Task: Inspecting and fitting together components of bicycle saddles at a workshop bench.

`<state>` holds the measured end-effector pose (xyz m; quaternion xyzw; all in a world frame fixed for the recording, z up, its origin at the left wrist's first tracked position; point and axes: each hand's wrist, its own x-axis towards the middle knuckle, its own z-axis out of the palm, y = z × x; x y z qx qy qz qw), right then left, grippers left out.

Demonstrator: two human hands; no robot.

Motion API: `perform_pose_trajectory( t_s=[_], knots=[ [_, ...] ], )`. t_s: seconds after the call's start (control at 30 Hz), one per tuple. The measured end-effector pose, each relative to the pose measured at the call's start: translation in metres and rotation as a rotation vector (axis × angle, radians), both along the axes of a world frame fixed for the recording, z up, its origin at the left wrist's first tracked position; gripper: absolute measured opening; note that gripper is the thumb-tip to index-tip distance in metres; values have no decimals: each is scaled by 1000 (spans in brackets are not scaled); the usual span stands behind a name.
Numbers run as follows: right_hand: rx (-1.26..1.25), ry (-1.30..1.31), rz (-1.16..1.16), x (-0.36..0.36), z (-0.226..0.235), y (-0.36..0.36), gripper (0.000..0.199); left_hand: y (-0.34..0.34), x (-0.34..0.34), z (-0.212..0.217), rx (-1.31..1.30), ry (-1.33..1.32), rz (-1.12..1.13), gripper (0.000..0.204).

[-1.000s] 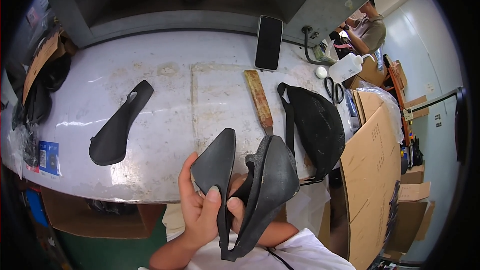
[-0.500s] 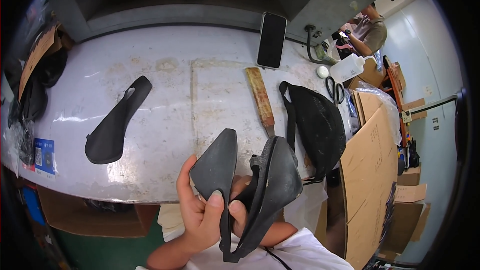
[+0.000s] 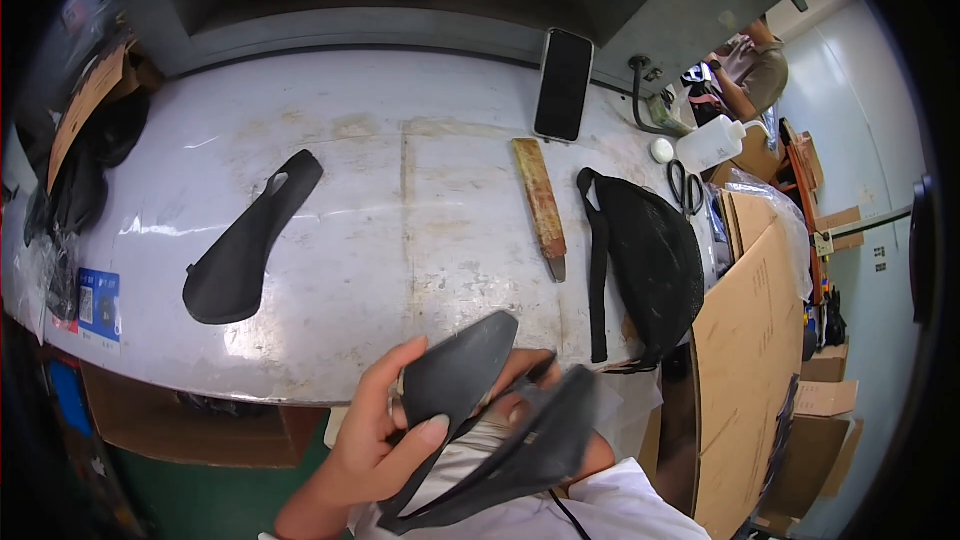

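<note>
In front of my body I hold a black moulded piece, bent into two stiff panels that meet at a narrow lower end. My left hand is closed on its left panel, thumb on the near face and fingers behind. Largely hidden behind the right panel, my right hand grips that side; motion smears this panel. A flat black piece with a rounded wide end and a slot lies on the table to the left. On the right rest a worn tan-handled blade tool and a black mesh pouch-like item with a strap.
A phone leans at the table's back. Nearby are a white squeeze bottle, a round white cap and black-handled scissors. Cardboard stands along the right edge. Another person sits farther off. A grey metal housing borders the back.
Both hands have moved the black piece lower and nearer my body. Its right panel has swung down and tilted, its two panels spreading apart. The blade tool's tip now shows fully.
</note>
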<state>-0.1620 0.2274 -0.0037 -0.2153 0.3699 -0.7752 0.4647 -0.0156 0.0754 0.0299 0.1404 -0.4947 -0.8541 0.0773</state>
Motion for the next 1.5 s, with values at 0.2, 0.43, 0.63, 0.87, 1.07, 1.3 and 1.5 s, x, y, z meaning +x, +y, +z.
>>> perform_pose_trajectory(
  t_s=[0.2, 0.43, 0.63, 0.87, 1.07, 1.3, 1.5],
  knots=[
    [158, 544, -307, 8, -8, 5, 19, -8, 13, -12, 54, -36, -121, 68],
    [-26, 462, -468, 22, 7, -1, 10, -6, 7, -5, 295, -94, -100, 71],
    [-4, 676, -381, 19, 6, 13, 12, -19, 7, 1, -159, -63, -294, 86],
    [-23, 838, -193, 33, 6, 14, 36, -36, -21, 28, -922, 134, -285, 69],
    [-7, 1390, -422, 14, 16, 9, 18, -29, -11, 15, -1078, 248, -189, 62],
    [-109, 1556, -591, 17, -3, 3, 50, -21, -8, 11, -1279, 307, -48, 45],
    [-246, 1453, -592, 14, -7, -4, 52, -24, -2, 13, -1311, 361, -108, 39]
  ],
)
